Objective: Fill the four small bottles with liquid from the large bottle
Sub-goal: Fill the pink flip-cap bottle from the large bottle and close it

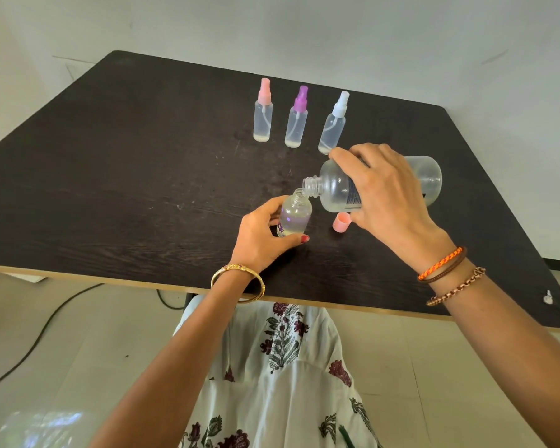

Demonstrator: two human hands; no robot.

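My right hand (387,195) grips the large clear bottle (337,189), tipped on its side with its open neck over the mouth of a small uncapped bottle (294,216). My left hand (262,237) holds that small bottle, which leans slightly on the dark table (126,189) and has some clear liquid in it. Three small spray bottles stand in a row further back: one with a pink top (263,113), one with a purple top (296,119), one with a white top (333,124). Each shows a little liquid at its bottom.
A pink cap (341,223) lies on the table just below the large bottle. The table's front edge runs close to my body. A black cable (46,324) crosses the floor at the left. A small white object (548,297) sits near the table's right corner.
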